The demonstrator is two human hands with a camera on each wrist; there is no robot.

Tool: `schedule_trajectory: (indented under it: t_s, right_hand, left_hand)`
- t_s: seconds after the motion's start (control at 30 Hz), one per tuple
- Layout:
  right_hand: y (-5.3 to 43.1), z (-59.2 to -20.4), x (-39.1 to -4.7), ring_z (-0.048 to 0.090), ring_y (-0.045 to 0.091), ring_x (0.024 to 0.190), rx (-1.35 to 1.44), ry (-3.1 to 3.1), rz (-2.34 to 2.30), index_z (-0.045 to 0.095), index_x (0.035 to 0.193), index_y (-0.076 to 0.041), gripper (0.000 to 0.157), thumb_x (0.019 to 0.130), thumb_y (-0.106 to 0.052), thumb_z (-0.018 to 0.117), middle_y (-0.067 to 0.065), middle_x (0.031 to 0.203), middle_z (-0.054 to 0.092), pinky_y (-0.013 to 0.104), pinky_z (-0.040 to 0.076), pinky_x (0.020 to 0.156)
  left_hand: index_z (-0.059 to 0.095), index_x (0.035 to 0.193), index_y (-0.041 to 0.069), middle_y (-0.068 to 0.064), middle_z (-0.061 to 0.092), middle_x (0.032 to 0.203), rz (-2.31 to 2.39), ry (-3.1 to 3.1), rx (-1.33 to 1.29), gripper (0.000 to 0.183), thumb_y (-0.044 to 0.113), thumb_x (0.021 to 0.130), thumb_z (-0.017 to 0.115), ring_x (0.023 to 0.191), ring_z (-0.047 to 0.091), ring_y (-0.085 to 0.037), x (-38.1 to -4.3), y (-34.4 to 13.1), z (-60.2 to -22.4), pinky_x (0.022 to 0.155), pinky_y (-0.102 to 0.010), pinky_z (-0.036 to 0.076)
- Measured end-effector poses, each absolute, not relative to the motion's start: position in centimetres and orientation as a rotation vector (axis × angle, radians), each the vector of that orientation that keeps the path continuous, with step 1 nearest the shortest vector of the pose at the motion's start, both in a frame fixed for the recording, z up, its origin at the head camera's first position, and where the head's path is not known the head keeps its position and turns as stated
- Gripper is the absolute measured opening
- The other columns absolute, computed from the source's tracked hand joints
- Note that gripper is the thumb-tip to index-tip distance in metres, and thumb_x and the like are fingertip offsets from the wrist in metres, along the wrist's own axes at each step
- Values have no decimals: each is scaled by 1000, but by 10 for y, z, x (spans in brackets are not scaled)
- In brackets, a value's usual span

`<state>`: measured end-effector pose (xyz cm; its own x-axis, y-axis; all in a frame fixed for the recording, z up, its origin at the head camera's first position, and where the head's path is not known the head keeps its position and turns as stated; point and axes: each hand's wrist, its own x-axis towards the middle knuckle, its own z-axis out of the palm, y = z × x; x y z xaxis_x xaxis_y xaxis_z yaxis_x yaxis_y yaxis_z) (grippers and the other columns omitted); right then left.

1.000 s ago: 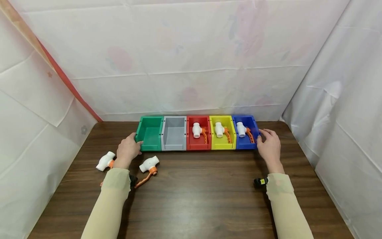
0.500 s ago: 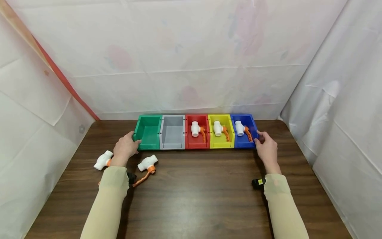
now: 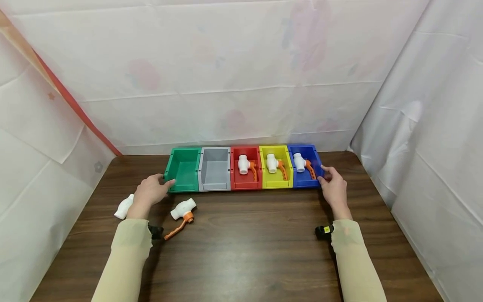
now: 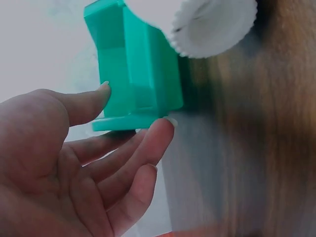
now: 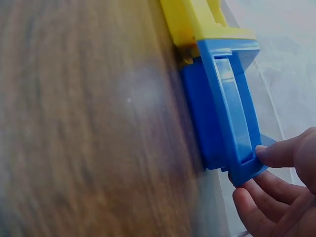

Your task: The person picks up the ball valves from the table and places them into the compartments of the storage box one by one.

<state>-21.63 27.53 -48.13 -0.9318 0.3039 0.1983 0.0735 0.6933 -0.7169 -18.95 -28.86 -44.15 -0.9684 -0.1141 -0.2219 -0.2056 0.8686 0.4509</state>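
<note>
We see left hand point(image 3: 149, 192), fingers clamped on green rectangular plastic bin point(image 3: 183, 171); right hand point(image 3: 334, 188), fingers pinching blue rectangular plastic bin point(image 3: 303, 176).

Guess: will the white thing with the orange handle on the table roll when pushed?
The white thing might rock, being rounded, but its jutting orange handle would probably stop it rolling. Its smooth surface may feel slippery.

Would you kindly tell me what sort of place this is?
Probably a makeshift workspace: a dark wood-grain table, pale printed sheeting hanging behind it, and a row of five coloured open plastic bins.
</note>
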Motion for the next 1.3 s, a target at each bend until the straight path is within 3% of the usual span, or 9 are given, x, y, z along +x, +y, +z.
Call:
schedule_trajectory:
  t_s: [0.1,0.2,0.43,0.6,0.77,0.9,1.07,1.3]
  right_hand:
    - [275,-481,-216,62,34,91,-302,-2605,1099,60,137,-15,40,98,-10,65,22,106,68,47,50,77]
    - [274,-480,-215,62,34,91,-309,-2605,1109,60,137,-16,40,98,-10,65,22,106,68,47,50,78]
    - [275,-480,-215,63,35,90,-308,-2587,1116,61,137,-16,40,97,-10,65,22,105,68,49,50,79]
    - [275,-480,-215,63,35,90,-309,-2579,1116,61,136,-17,40,97,-10,65,22,105,69,48,50,78]
    - [274,-482,-215,63,35,90,-298,-2575,1107,61,136,-16,39,97,-10,65,22,104,69,48,50,77]
    - [275,-482,-215,63,34,91,-300,-2586,1111,60,137,-16,39,99,-10,64,22,106,68,47,50,77]
    - [276,-482,-216,63,34,91,-297,-2590,1104,60,137,-17,39,99,-10,63,21,106,68,47,51,77]
    - [277,-484,-216,61,34,92,-287,-2600,1122,59,138,-17,39,100,-10,62,21,108,67,48,51,79]
  left_hand:
    - [40,144,-11,-29,64,116,684,2869,-220,81,56,100,48,107,57,-50,-182,-289,-435,84,-63,47]
    - [48,138,-11,-36,53,131,663,2875,-184,75,54,101,50,110,53,-53,-175,-288,-430,86,-63,46]
    - [54,135,-7,-32,58,126,653,2903,-130,64,48,101,54,110,56,-49,-163,-285,-429,85,-62,47]
    - [61,129,-4,-24,66,114,660,2948,-55,53,40,99,59,100,62,-41,-155,-284,-426,78,-57,50]
    - [62,129,0,-16,69,107,675,2926,139,43,30,98,64,94,65,-33,-149,-279,-422,74,-51,53]
    - [62,130,2,-14,69,112,655,2886,378,39,18,95,68,102,65,-33,-145,-275,-421,80,-52,53]
    - [63,132,5,-16,63,127,569,2844,642,44,8,89,73,117,58,-37,-139,-266,-422,93,-57,48]
    - [58,140,6,-14,60,126,472,2823,762,61,-2,82,76,110,59,-32,-131,-256,-423,85,-49,54]
